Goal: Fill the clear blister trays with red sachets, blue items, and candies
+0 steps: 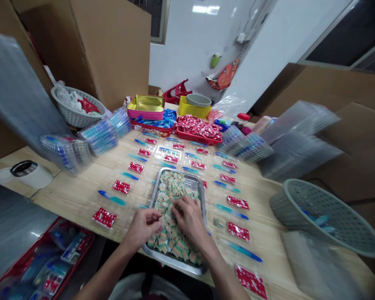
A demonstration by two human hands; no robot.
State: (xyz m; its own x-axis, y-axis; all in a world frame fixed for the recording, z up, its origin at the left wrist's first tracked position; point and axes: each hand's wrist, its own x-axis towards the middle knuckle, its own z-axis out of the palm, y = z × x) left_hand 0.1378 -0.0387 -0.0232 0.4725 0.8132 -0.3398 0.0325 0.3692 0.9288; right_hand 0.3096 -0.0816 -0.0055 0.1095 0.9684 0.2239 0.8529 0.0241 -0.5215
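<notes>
Where green-edged pieces [178, 246] lie heaped, the right hand [189, 215] touches them.

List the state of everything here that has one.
Metal tray: mostly covered with small pieces
Left hand: curled
Right hand: curled on the pieces
Red tray: heaped with red packets
Pink tin: open
White container: open
Left basket: loaded
Right basket: holding blue items
</notes>
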